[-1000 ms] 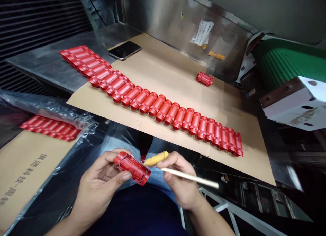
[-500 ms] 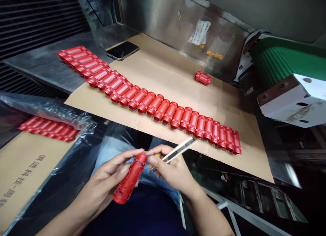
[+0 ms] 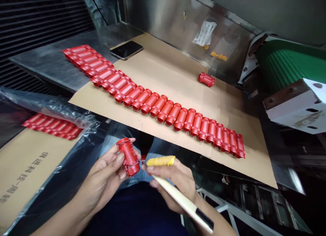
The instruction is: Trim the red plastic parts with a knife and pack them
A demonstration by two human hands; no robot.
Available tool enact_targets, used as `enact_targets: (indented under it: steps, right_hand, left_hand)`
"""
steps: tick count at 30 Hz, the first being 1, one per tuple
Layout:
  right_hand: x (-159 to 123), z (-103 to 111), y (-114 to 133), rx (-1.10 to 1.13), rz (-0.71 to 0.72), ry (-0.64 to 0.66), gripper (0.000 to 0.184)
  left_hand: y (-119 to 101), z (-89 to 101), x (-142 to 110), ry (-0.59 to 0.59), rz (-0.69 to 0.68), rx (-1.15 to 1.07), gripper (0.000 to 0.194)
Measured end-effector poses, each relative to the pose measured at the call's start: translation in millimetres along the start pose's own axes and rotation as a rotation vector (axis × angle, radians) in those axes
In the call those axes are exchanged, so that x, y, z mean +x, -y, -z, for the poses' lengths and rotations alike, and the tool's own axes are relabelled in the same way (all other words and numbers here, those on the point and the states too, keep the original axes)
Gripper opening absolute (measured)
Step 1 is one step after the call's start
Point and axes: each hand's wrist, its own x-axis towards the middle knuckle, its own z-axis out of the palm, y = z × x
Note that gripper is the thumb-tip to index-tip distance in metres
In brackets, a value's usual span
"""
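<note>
Above my lap, my left hand (image 3: 109, 176) is closed around a red plastic tube (image 3: 129, 158) with cut-out slots along its side. The tube is tilted, its top end leaning left. Just to its right, my right hand (image 3: 175, 181) grips a craft knife (image 3: 182, 198) with a pale handle and black end, the handle pointing down toward my forearm. A yellow covering (image 3: 160, 160) is wrapped around one finger of that hand. The knife's tip is close to the tube's right side; I cannot tell whether it touches.
Several similar red tubes (image 3: 152, 103) lie in a long row across the cardboard sheet (image 3: 178, 69). A phone (image 3: 126, 50) and a lone red part (image 3: 206, 79) lie behind. Bagged red tubes (image 3: 53, 125) sit at left; a green ribbed belt (image 3: 292, 59) is at right.
My left hand has turned the tube, so its lower end now points right. My right hand has flipped the knife, its handle swinging from up-right to down-right.
</note>
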Motion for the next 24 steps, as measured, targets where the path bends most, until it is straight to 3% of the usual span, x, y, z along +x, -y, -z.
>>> enact_targets:
  steps: [4,13,19,24]
  right_hand:
    - [-2,-10,-6,0.114,0.057,-0.011,0.041]
    - [-4,-19,-9,0.118,0.104,-0.011,0.048]
    - [-1,-14,-4,0.114,0.045,0.019,0.035]
    - [2,-11,-6,0.047,0.045,0.098,0.024]
  left_hand:
    - [0,6.5,0,0.084,0.047,-0.011,0.054]
    - [-2,-13.8,-11,0.019,0.034,-0.028,0.049]
    - [4,4.1,-4,0.115,0.044,-0.029,0.049]
    - [9,12.4,0,0.098,0.064,-0.016,0.052]
